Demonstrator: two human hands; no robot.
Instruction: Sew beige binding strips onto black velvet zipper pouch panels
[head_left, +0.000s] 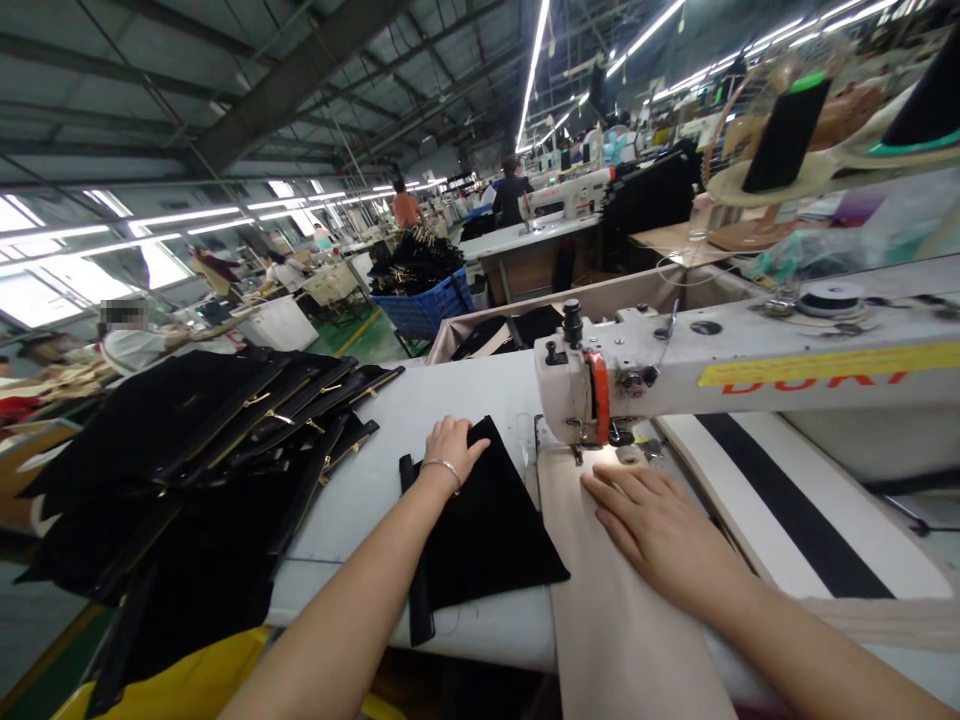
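My left hand point(452, 448) rests on the upper edge of a black fabric piece point(487, 530), thumb spread away from the fingers. That piece lies on the pale sewing table point(495, 635), with a narrow dark strip along its left side. My right hand point(660, 525) lies flat, fingers stretched out, on a beige fabric panel point(600, 620). The panel's far end reaches under the needle area of a white sewing machine point(660, 365), where a small lamp lights it. My right fingertips are just in front of the presser foot point(578, 455).
Black zippered pieces point(225, 420) are heaped at the left edge of the table. A white panel with a black stripe point(795, 500) lies right of the machine's needle end. Behind stand a lined bin point(442, 345), a blue crate point(420, 305) and a thread cone point(787, 130). People work farther back.
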